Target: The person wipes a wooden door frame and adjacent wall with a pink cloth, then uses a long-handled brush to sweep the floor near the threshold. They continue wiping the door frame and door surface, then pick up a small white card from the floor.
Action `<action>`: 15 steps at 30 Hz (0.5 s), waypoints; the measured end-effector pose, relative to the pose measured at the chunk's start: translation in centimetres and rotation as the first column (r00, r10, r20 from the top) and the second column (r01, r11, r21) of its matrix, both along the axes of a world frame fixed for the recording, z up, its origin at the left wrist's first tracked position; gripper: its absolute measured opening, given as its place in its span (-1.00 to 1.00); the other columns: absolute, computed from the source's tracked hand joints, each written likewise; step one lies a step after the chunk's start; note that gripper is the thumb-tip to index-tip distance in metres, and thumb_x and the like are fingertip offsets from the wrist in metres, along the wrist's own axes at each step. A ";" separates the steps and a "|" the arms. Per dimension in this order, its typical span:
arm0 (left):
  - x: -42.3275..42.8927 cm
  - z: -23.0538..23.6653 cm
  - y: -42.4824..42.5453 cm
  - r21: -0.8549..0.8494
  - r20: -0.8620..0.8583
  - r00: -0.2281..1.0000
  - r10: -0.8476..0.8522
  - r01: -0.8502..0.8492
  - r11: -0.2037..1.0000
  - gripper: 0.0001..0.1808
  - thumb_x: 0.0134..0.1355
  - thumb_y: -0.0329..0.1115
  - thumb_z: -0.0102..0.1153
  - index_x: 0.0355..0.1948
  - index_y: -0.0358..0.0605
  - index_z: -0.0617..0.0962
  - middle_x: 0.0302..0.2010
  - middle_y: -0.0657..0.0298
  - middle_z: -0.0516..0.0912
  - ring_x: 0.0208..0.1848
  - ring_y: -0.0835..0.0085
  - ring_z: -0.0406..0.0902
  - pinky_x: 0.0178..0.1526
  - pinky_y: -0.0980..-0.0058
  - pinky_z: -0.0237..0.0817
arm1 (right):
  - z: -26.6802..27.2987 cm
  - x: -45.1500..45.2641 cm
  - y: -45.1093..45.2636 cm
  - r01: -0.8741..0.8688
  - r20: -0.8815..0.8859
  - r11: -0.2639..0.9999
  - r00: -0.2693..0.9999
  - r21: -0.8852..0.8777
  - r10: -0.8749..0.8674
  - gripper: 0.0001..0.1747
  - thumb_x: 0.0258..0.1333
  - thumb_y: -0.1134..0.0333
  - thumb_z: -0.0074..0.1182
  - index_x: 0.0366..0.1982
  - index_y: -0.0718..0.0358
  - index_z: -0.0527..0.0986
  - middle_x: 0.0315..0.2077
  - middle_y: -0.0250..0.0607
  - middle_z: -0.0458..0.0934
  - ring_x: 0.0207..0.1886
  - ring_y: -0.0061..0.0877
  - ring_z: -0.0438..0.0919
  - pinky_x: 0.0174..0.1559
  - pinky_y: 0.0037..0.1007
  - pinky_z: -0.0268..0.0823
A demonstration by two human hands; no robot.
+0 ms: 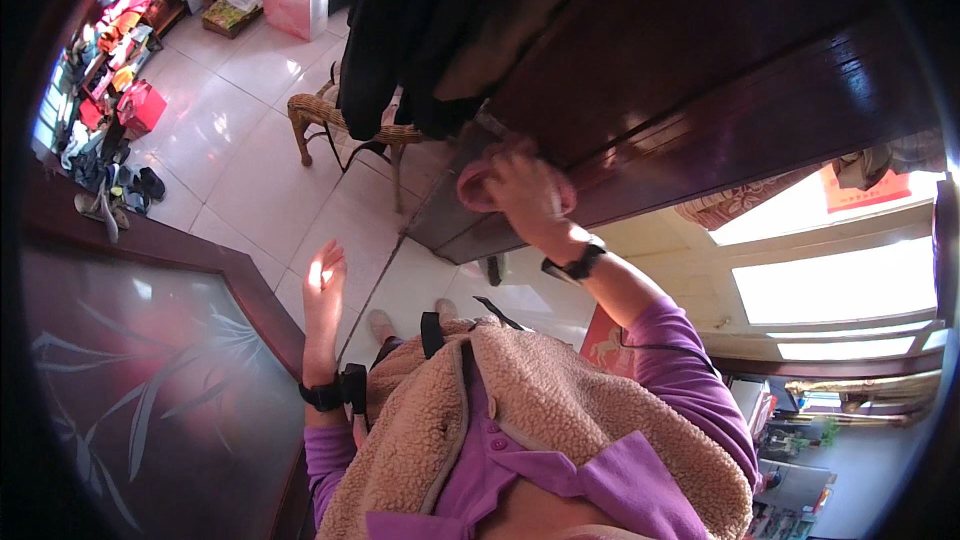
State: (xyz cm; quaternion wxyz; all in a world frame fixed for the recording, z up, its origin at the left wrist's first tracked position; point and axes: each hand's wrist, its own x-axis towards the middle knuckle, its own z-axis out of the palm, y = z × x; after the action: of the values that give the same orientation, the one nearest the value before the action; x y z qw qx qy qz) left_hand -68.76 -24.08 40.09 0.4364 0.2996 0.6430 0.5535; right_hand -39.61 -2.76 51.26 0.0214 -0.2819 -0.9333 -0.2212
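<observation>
My right hand [521,180] presses a pink cloth [480,187] against the edge of a dark wooden door [637,112] with a glossy panelled face. The cloth shows on both sides of my fingers, and the hand is slightly blurred. My left hand [326,277] hangs in the air above the tiled floor, fingers held together, with nothing seen in it. Dark clothes [390,37] hang beside the top of the door, left of my right hand.
A wicker chair [322,111] stands beyond the hanging clothes. Left of me is a frosted glass door [172,360] in a wooden frame. Farther off are a pink and white bag [296,6], a red box [141,106] and shoes [150,184]. A window [832,281] lies at right.
</observation>
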 end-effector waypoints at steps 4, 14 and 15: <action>-0.2 -1.3 0.0 0.022 -0.012 1.000 0.004 -0.004 1.000 -0.48 0.34 -0.45 0.13 0.32 -0.29 0.41 0.22 0.02 0.56 0.24 0.33 0.52 0.31 0.40 0.30 | 10.6 2.5 -0.8 0.108 -0.257 0.983 0.964 0.147 -0.068 -0.84 -0.10 0.26 0.15 -0.36 -0.03 0.60 0.05 -0.32 0.49 0.12 -0.29 0.43 -0.01 -0.16 0.32; 1.6 -1.0 1.6 -0.064 0.052 0.998 -0.040 0.043 0.997 -0.50 0.35 -0.42 0.07 0.32 -0.19 0.45 0.20 0.02 0.58 0.23 0.33 0.53 0.28 0.40 0.32 | -0.8 1.7 0.6 0.065 -0.027 0.972 0.998 0.228 -0.060 -0.83 0.00 0.17 0.07 -0.35 -0.06 0.61 0.04 -0.36 0.49 0.12 -0.32 0.38 -0.01 -0.18 0.29; 1.7 -1.0 1.6 -0.048 0.103 0.995 -0.018 0.023 0.999 -0.50 0.35 -0.41 0.08 0.32 -0.18 0.45 0.20 0.02 0.58 0.23 0.33 0.54 0.28 0.40 0.32 | -3.1 2.0 0.7 0.037 -0.010 0.969 0.999 0.245 -0.036 -0.82 0.01 0.17 0.07 -0.34 -0.05 0.62 0.03 -0.36 0.49 0.13 -0.33 0.37 -0.01 -0.18 0.29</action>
State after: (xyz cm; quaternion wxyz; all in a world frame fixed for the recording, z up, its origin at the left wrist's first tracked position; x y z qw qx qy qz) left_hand -67.02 -22.50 39.12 0.4816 0.2665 0.6301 0.5477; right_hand -37.63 -2.04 48.14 0.0546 -0.2949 -0.8935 -0.3343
